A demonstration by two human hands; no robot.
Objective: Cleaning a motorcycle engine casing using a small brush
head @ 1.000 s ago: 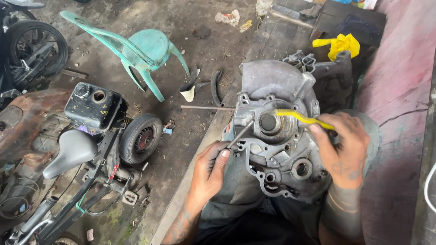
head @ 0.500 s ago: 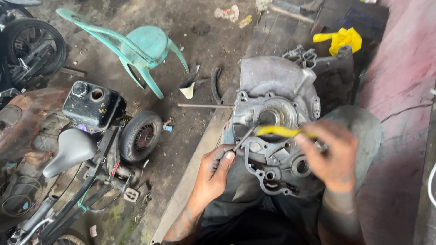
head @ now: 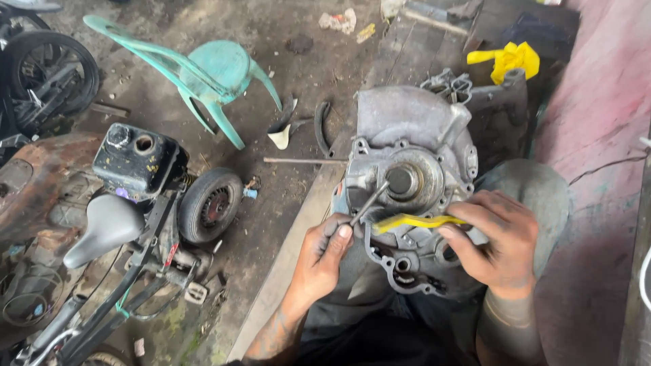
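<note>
A grey metal engine casing (head: 413, 169) rests on the person's lap at centre right, its open face turned up, with a round bearing seat in the middle. The left hand (head: 325, 254) is closed around a thin dark metal rod (head: 369, 201), pinched between thumb and fingers; the rod slants up to the right and its tip touches the bearing seat. The right hand (head: 498, 240) is closed on a yellow-handled tool (head: 413, 221), which lies flat across the casing, pointing left, its tip just beside the left hand's fingertips.

Beyond the casing, at the far right, a crumpled yellow cloth (head: 510, 59) lies on a dark surface. On the dirt floor to the far left a turquoise plastic chair (head: 203, 74) lies tipped over. Nearer, at left, stands a small black engine tank (head: 135, 159) beside a small wheel (head: 211, 203) and a grey saddle (head: 105, 227). No labels or signs are legible.
</note>
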